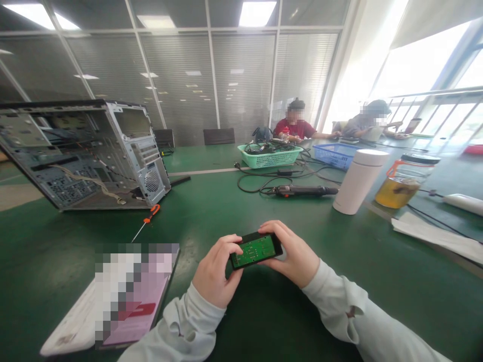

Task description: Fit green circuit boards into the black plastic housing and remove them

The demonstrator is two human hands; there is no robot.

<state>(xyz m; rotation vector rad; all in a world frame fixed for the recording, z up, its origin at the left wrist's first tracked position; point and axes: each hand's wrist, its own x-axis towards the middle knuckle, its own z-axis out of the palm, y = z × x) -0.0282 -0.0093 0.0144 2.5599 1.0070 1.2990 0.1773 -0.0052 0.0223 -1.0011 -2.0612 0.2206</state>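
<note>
Firmly, my left hand (215, 271) and right hand (296, 256) each pinch an end of the board (255, 250), fingers closed on it, over the counter (226, 201).

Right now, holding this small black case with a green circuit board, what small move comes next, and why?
Probably keep the right hand on the small black case and send the left hand for the orange-handled screwdriver: the green circuit board lies bare.
</note>
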